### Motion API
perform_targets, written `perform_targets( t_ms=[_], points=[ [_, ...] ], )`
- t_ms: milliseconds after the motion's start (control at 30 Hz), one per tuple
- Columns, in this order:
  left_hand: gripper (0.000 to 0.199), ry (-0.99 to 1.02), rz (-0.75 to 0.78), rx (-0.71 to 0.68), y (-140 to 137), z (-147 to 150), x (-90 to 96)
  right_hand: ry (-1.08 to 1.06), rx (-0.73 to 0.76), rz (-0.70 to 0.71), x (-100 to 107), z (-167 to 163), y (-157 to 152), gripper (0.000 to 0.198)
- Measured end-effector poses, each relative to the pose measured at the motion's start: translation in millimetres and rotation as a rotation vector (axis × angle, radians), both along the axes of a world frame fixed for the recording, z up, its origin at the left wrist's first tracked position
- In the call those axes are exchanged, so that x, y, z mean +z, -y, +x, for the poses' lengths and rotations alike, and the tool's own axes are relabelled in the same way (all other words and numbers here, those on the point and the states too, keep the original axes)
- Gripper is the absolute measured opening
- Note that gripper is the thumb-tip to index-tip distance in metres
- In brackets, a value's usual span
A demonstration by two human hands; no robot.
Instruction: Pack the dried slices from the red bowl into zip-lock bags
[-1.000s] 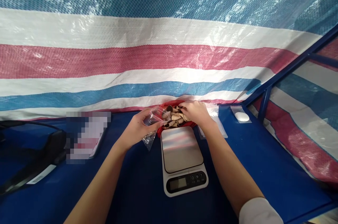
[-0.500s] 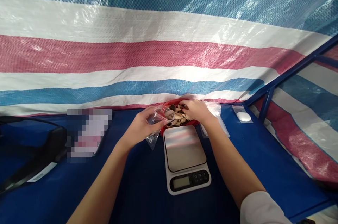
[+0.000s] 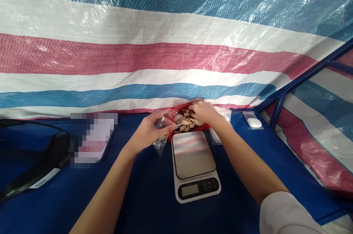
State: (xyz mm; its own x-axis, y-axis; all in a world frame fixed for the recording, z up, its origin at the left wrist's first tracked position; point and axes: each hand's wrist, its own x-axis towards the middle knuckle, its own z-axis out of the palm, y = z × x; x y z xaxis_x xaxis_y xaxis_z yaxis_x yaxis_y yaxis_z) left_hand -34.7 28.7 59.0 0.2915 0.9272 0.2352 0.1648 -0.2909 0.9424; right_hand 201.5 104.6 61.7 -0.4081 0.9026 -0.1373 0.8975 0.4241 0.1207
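My left hand (image 3: pixel 150 133) grips a clear plastic zip bag (image 3: pixel 160 145), thumb and fingers around its open mouth. The bag's mouth faces right, toward a red plastic bag (image 3: pixel 173 136) full of pale and dark-edged dried pieces (image 3: pixel 187 121). My right hand (image 3: pixel 205 112) is at the right side of this pile, its fingers curled in against the pieces. What lies between those fingertips is hidden. Just in front of the red bag stands a white kitchen scale (image 3: pixel 194 156) with a bare metal plate and a dark display.
More clear zip bags (image 3: pixel 216 137) lie under and behind my right forearm. Farther right is a white oval object (image 3: pixel 254 122) on a small clear bag. A blurred-out phone-like item (image 3: pixel 95 138) and a black strap-like device (image 3: pixel 41 160) are left. A striped tarp (image 3: pixel 165 57) hangs behind.
My right hand has shifted slightly up and left over the dried pieces, and its forearm has moved a little. My left hand keeps hold of the zip bag in nearly the same place.
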Motion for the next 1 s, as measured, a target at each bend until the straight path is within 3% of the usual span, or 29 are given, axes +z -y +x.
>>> perform_targets(
  t_ms=[533,833,1000],
  points=[
    [0.05,0.003,-0.005,-0.003,0,-1,-0.9,0.071,0.067,0.028,8,1,4,0.033],
    [0.06,-0.005,-0.034,0.017,0,-2,-4.0,-0.028,0.26,0.127,2,19,1,0.034],
    [0.047,-0.01,-0.012,-0.003,0,-1,-4.8,-0.069,0.265,0.141,-1,24,1,0.034]
  ],
)
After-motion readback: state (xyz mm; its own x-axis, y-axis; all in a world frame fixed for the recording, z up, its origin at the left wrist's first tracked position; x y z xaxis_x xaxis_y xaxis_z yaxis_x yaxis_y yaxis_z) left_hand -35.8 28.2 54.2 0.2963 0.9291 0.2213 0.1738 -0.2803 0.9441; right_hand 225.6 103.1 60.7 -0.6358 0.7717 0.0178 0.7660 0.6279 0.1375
